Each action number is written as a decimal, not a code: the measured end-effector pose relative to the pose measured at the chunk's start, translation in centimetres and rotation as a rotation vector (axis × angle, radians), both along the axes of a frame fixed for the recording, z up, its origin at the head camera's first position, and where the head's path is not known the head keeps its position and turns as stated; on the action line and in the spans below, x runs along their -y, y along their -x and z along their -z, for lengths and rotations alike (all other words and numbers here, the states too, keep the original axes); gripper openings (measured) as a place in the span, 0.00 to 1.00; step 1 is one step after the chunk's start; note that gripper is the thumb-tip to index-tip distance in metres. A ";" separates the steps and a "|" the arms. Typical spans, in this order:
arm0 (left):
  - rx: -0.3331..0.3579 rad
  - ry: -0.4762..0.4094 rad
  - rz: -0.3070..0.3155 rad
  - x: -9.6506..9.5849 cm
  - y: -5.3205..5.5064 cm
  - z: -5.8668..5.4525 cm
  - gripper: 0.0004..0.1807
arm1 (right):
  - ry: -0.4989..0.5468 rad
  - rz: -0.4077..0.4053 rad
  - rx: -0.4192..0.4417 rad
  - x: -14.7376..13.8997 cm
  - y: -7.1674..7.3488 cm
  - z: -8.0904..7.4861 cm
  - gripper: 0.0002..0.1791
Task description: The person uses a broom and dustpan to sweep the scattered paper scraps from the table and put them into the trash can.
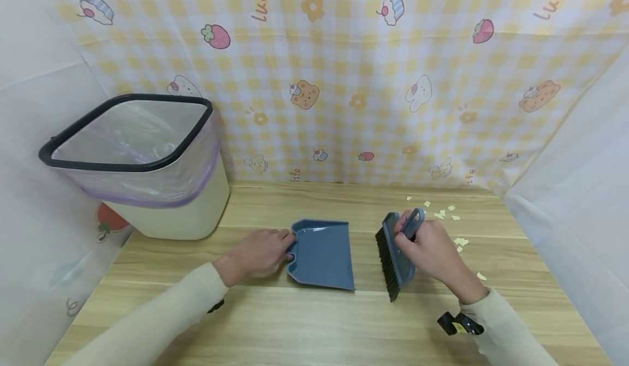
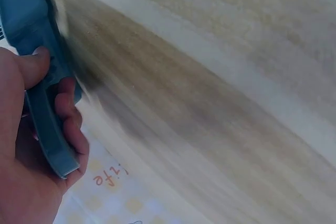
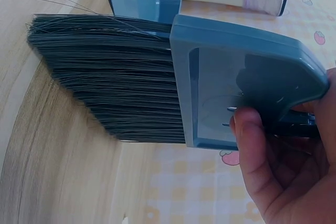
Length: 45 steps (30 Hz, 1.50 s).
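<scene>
Near the middle of the table lies a blue dustpan (image 1: pixel 321 254), its flat lip facing right. My left hand (image 1: pixel 262 252) grips it by its handle; in the left wrist view the thumb lies on top and fingers curl round the dustpan handle (image 2: pixel 50 129). To the right, my right hand (image 1: pixel 434 248) holds a blue hand brush (image 1: pixel 400 251) with dark bristles (image 3: pixel 110 77) pointing toward the dustpan. A gap separates bristles and lip. Behind and right of the brush, several pale yellow scraps (image 1: pixel 461 241) are scattered on the table.
A cream bin (image 1: pixel 191 221) with a black rim and a clear liner stands at the back left. The wood table (image 1: pixel 275 328) ends at a checked curtain (image 1: pixel 334 131) behind, with white cloth (image 1: pixel 580 153) at the right side.
</scene>
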State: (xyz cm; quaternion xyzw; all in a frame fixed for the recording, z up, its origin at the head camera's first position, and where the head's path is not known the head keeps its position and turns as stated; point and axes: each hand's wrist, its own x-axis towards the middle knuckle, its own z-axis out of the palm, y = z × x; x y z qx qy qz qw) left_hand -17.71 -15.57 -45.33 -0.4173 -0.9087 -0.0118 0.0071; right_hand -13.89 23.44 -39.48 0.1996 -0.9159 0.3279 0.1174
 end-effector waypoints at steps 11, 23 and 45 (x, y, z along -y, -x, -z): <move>0.041 0.008 -0.010 -0.1 0.2 -0.5 0.13 | -0.025 0.019 0.006 -0.7 0.0 -0.3 0.06; 0.026 0.023 -0.014 -0.2 0.3 -0.2 0.14 | -0.099 0.085 -0.065 -4.6 -0.1 -2.2 0.05; 0.030 0.015 -0.012 0.0 0.5 -0.2 0.15 | -0.414 0.337 0.004 -14.1 -2.2 -2.2 0.15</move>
